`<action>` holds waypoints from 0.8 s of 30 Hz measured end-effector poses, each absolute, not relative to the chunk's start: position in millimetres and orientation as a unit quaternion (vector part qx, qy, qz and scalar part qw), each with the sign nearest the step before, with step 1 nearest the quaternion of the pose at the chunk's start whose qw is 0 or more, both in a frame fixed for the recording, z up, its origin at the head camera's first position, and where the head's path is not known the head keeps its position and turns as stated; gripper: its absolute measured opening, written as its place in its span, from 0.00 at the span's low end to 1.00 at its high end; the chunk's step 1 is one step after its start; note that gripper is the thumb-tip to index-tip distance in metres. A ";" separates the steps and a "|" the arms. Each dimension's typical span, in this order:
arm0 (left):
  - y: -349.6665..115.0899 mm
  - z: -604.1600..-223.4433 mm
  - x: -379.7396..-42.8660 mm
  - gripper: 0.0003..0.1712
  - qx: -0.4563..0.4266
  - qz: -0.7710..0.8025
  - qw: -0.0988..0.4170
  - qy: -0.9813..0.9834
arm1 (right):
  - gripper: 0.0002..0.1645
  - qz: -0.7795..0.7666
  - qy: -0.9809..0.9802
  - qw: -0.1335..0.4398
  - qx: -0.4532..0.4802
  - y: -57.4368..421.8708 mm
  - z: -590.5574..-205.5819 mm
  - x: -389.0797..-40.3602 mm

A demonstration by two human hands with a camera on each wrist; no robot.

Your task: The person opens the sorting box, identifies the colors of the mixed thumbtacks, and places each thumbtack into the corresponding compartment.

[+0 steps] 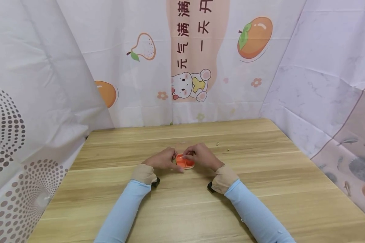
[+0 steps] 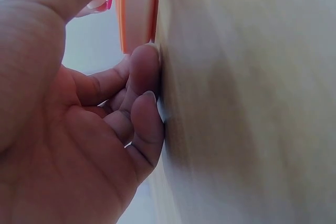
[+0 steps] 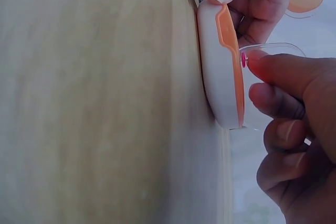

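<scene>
The left hand (image 1: 164,159) grips the rounded white-and-orange plastic box (image 3: 214,66) on the pale wood-grain tabletop (image 1: 176,209); the right hand (image 1: 203,157) pinches a tiny pink piece (image 3: 243,60) at its open top. A steady box and low pinch should limit slips.

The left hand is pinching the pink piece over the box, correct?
No, wrong hand: the right hand is pinching the pink piece over the box, as the right wrist view shows.
</scene>
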State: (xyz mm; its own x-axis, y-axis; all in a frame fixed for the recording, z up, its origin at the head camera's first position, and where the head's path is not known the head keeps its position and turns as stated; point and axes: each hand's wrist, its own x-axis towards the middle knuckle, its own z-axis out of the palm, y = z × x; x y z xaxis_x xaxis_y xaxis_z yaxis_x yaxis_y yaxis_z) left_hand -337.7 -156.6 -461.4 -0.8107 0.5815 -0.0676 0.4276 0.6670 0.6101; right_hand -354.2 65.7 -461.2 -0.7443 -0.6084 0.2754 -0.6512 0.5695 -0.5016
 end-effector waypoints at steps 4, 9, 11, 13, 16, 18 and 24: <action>-155.7 -461.4 -338.7 0.35 0.282 0.297 0.127 0.903 | 0.03 0.292 -0.888 0.041 0.352 65.7 -461.1 -353.6; -154.7 -459.8 -338.2 0.35 0.284 0.299 0.128 0.902 | 0.04 0.290 -0.888 0.038 0.354 66.0 -460.8 -352.6; -154.5 -459.7 -337.8 0.35 0.283 0.300 0.129 0.902 | 0.04 0.288 -0.889 0.036 0.355 66.0 -460.9 -352.5; -154.4 -460.1 -337.6 0.35 0.282 0.300 0.130 0.902 | 0.04 0.287 -0.890 0.035 0.354 65.9 -461.1 -352.3; -154.5 -461.2 -337.4 0.36 0.281 0.298 0.130 0.903 | 0.04 0.286 -0.889 0.032 0.357 66.2 -461.4 -351.9; -154.6 -461.5 -337.2 0.36 0.279 0.295 0.129 0.905 | 0.04 0.285 -0.889 0.032 0.358 66.6 -461.6 -351.8; -155.0 -460.1 -335.9 0.36 0.276 0.295 0.130 0.905 | 0.03 0.288 -0.887 0.017 0.361 69.7 -461.5 -353.6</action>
